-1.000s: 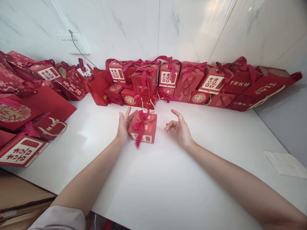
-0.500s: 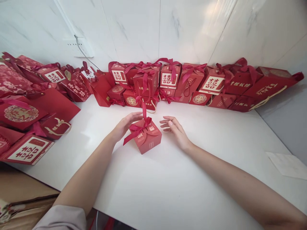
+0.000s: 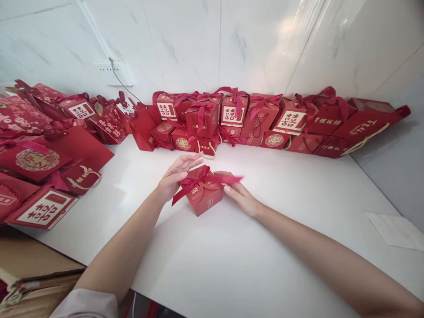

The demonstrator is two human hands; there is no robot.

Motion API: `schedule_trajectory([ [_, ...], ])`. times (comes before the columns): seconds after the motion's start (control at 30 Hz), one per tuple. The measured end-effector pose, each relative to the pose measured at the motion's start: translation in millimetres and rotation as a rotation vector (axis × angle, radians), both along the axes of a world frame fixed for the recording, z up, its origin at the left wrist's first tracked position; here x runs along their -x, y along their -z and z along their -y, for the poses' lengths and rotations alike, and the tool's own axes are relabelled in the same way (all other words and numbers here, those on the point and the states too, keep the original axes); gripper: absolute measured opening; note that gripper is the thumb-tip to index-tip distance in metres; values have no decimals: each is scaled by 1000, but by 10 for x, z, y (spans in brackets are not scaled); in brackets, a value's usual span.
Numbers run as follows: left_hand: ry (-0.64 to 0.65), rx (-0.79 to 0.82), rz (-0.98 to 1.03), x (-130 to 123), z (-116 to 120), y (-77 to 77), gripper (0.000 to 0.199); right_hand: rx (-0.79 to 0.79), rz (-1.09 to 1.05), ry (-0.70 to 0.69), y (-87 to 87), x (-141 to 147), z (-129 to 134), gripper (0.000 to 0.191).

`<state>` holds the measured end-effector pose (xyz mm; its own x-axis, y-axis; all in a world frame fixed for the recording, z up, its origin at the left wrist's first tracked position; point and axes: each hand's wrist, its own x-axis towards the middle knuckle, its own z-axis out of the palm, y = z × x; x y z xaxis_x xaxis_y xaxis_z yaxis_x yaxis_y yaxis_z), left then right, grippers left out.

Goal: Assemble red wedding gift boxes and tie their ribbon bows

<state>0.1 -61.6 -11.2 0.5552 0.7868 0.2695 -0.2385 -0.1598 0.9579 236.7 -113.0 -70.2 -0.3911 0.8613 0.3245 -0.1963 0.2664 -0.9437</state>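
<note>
A small red gift box [image 3: 208, 201] with a ribbon bow [image 3: 198, 176] on its lid stands on the white table [image 3: 212, 256]. At the box's left side is my left hand [image 3: 175, 176], its fingers apart and reaching over the back edge near the bow. My right hand [image 3: 240, 193] lies against the box's right side, thumb in front and fingers partly hidden behind a ribbon tail. That tail stretches to the right across the fingers, its end blurred. The other tail hangs down at the left front corner.
Stacked red boxes [image 3: 202, 121] with ribbons line the white tiled wall. More red boxes and bags [image 3: 36, 159] crowd the left side. A white sheet [image 3: 394, 229] lies at the right; a cardboard box [image 3: 36, 260] is at the lower left.
My right hand has moved left to the box. One ribbon tail, upright before, now points right. My left hand has stayed beside the box. The view has shifted slightly.
</note>
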Motion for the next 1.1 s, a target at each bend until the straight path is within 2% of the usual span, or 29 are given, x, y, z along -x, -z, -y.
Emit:
schedule_trajectory([
  [0.13,-22,-57,-90,60,-11,-49,39,38,6,45,-21,-3,0,44],
  [0.3,33,-69,-418,223,-83,-76,71,100,-139,31,-71,-44,-25,63],
  [0.4,-56,-60,-469,327,-129,-124,76,250,-222,88,-70,-93,-86,73],
  [0.5,-220,-30,-442,388,-89,-251,59,343,-197,170,-52,-109,-133,72],
  [0.57,-369,-13,-524,387,13,-350,52,355,-144,79,-58,-81,-108,70],
  [0.63,-502,-25,-682,345,170,-424,55,327,-76,-134,-92,-27,-24,66],
  [0.7,-571,-99,-874,268,361,-460,61,257,9,-375,-144,33,98,56],
  [0.77,-576,-232,-1059,172,555,-477,69,170,126,-542,-193,77,219,42],
  [0.83,-544,-384,-1187,89,731,-494,80,119,232,-600,-217,95,303,33],
  [0.9,-490,-480,-1223,49,887,-519,91,105,276,-593,-211,94,337,31],
  [1.0,-421,-454,-1243,90,1118,-549,93,123,282,-596,-174,76,326,31],
  [1.1,-433,-381,-1270,233,1392,-567,86,156,303,-609,-153,48,302,31],
])
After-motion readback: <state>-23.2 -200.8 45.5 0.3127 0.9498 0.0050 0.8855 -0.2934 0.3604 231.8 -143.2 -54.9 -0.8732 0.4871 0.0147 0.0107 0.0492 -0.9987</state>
